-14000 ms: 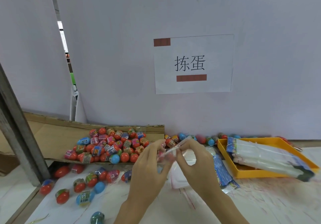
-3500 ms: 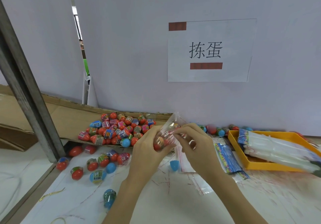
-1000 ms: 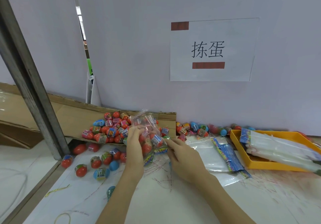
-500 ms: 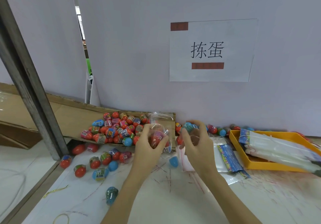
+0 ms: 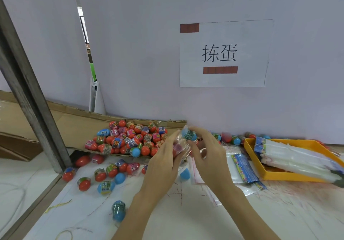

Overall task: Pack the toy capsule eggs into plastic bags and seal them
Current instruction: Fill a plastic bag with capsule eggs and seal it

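Holding a clear bag [image 5: 179,147] above the table [image 5: 186,211], the left hand [image 5: 163,163] curls its fingers round the bag's side; pink and red eggs show blurred through the plastic. The right hand [image 5: 208,156] pinches a blue egg [image 5: 189,134] between fingertips and thumb, right at the bag's top edge; whether the egg is past the opening cannot be told.

Behind the hands, a heap of eggs [image 5: 130,139], mostly red with printed wraps and a few blue, lies on a cardboard sheet [image 5: 74,124] leaning against the wall. Loose eggs [image 5: 104,174] are scattered on the table in front of the sheet, and one blue egg [image 5: 118,211] lies apart, nearer the person. A blue half-shell [image 5: 184,173] sits on the table between the wrists. More eggs line the wall to the right [image 5: 230,138].

Flat empty bags [image 5: 236,171] lie under the right hand, with a printed blue strip [image 5: 245,169] on them. A yellow tray [image 5: 275,176] at the right holds stacked white packs [image 5: 296,156]. A paper sign [image 5: 223,53] hangs on the wall. A metal post [image 5: 31,98] stands at the left.
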The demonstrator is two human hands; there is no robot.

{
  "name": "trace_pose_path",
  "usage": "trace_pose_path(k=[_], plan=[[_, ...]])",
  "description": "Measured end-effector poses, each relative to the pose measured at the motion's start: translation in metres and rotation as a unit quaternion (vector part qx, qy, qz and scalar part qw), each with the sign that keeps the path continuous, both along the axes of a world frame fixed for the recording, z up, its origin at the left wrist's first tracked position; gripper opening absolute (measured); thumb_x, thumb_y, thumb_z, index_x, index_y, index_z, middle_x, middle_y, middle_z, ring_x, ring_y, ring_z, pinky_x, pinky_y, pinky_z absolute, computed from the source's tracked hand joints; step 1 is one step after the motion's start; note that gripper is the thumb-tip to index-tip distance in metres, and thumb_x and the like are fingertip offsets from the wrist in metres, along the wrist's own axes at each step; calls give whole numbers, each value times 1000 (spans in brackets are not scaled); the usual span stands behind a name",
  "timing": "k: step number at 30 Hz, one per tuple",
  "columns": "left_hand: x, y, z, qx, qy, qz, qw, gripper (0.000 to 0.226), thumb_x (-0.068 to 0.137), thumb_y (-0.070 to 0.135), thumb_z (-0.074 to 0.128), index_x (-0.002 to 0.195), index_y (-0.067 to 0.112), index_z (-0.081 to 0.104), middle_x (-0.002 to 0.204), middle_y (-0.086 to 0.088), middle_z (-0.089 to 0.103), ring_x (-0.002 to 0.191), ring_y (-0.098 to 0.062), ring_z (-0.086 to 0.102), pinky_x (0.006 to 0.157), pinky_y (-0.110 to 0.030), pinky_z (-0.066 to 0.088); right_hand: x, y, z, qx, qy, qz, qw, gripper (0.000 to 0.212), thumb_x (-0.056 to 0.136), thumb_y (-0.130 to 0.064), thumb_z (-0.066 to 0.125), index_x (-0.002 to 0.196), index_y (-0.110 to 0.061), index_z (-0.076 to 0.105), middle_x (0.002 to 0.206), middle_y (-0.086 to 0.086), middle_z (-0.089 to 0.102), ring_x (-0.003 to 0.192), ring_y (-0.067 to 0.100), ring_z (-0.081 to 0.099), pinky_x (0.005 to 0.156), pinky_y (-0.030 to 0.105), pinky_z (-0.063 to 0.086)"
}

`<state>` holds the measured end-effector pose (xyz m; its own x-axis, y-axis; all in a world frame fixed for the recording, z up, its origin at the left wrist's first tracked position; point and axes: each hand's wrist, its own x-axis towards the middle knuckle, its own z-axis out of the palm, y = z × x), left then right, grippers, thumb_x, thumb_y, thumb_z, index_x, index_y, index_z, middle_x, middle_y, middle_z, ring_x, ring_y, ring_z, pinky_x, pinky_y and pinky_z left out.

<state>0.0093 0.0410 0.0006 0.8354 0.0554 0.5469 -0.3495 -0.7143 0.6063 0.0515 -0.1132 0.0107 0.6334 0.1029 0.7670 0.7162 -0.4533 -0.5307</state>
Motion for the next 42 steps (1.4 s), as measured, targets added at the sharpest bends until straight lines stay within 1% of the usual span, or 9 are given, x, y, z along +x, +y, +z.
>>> trace_pose_path(k=[3,8,11,16,19,26,33,36,42], plan=[[1,0,-2,10,-11,-11,1000,60,104,41,47,161,26,35,152,13,53,127,3,51,101,-2,37,4,-3,-2,-31,-7,0,999,39,97,-9,69,131,-27,65,110,-16,56,81,-5,61,70,3,48],[2,1,-3,4,-19,-16,1000,55,105,26,57,157,21,39,149,4,57,126,-10,61,102,-18,50,2,-3,-2,-46,14,54,997,37,103,-15,58,134,-36,62,117,-11,51,82,5,62,71,17,57],[2,0,-3,0,-22,-13,1000,57,104,28,56,158,22,39,149,6,57,124,-9,61,102,-19,51,2,-2,-1,-35,23,46,998,30,104,-13,57,129,-27,66,116,-10,52,87,5,61,73,24,60],[4,-3,-1,-49,-32,-30,998,57,103,29,58,155,34,36,146,29,44,131,22,42,104,-1,37,-3,-2,2,-74,-46,0,996,30,104,-13,52,130,-27,61,116,-6,48,96,-8,49,81,0,43],[7,-1,-4,-68,-38,-31,996,60,103,19,64,154,33,38,146,31,44,132,26,38,101,3,33,-3,-4,4,-103,-39,6,994,30,107,-17,47,132,-27,60,118,2,52,90,3,48,79,2,43],[7,3,-4,-60,-37,-49,996,76,100,11,69,150,55,32,142,51,37,135,20,40,102,2,33,1,-7,4,-99,75,13,992,29,103,-26,61,130,-21,56,112,-13,54,78,-2,55,72,9,44],[5,-2,-2,-68,-32,-70,995,69,98,22,70,150,54,37,141,49,40,135,18,41,102,0,35,3,-9,4,-64,57,25,996,25,98,-34,58,113,-18,69,107,-14,55,76,-1,59,69,5,47],[2,-5,0,-83,-39,-77,993,75,96,20,73,146,63,36,140,47,44,133,15,45,100,-1,39,3,-5,2,-33,55,35,997,17,97,-32,61,111,-29,68,106,-18,56,78,3,63,68,6,49],[4,-9,4,-228,-10,-68,971,73,91,17,80,136,65,49,131,33,62,123,6,60,94,-13,54,2,0,-1,-17,45,-14,999,29,98,-41,54,116,-25,71,105,-13,59,84,1,61,71,4,46]])
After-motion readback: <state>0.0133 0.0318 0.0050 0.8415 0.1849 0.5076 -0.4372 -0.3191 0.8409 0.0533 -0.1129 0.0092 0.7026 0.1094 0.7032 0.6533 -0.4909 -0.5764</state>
